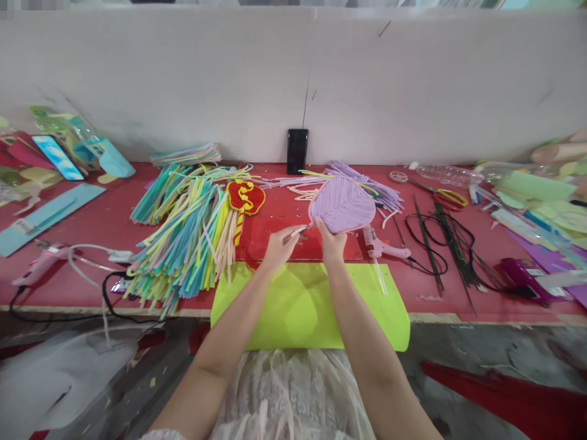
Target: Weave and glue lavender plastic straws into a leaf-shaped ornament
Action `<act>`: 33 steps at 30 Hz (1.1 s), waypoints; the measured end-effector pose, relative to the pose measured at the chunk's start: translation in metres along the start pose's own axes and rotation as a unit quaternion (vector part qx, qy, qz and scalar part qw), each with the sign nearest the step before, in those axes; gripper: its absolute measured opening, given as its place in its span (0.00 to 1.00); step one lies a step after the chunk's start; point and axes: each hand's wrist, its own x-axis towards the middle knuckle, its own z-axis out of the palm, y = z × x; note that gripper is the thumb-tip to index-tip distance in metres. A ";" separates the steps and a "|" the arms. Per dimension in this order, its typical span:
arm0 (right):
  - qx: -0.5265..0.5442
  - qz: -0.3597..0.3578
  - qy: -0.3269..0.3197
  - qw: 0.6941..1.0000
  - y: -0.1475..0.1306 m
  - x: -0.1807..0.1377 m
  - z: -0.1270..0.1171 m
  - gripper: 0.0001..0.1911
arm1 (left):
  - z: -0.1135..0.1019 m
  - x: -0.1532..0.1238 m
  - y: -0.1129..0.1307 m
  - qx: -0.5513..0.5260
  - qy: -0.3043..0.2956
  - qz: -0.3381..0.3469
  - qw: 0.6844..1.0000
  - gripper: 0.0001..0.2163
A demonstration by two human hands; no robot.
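A leaf-shaped fan [342,205] covered in lilac strips is held tilted just above the red table [92,232]. My right hand [331,242] pinches its lower left edge, fingers closed on it. My left hand [279,243] is closed on a thin pale strip [299,230] that reaches to the fan's base. Both hands hover over a red sheet [275,241], beyond a lime-green sheet [302,305] that hangs over the table's front edge.
A heap of pastel strips [183,238] and a red-and-yellow ornament [246,198] lie left. A pink glue gun [383,247], black wires [440,244] and scissors [447,195] lie right. Another glue gun [39,266] sits far left; a black phone [297,150] leans on the wall.
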 end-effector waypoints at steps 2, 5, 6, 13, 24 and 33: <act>0.002 0.000 -0.006 1.000 -0.004 -0.001 0.000 0.24 | -0.003 0.003 0.001 -0.102 -0.016 -0.063 0.993 0.15; 0.003 0.000 -0.012 1.000 -0.006 -0.003 0.000 0.23 | -0.007 0.007 0.002 -0.149 -0.018 -0.129 0.980 0.18; 0.002 -0.003 -0.014 1.000 -0.006 -0.003 0.000 0.24 | -0.008 0.008 0.002 -0.142 -0.011 -0.140 0.980 0.19; 0.004 -0.029 -0.051 0.998 -0.001 -0.004 0.000 0.25 | -0.010 0.009 -0.007 -0.094 0.010 -0.096 0.991 0.17; 0.003 -0.032 -0.081 0.996 -0.004 -0.006 -0.001 0.26 | -0.005 0.008 -0.008 0.015 0.027 -0.039 0.999 0.12; 0.070 -0.001 -0.076 0.995 -0.006 -0.008 0.002 0.24 | -0.006 0.008 -0.015 0.099 0.058 -0.007 0.993 0.08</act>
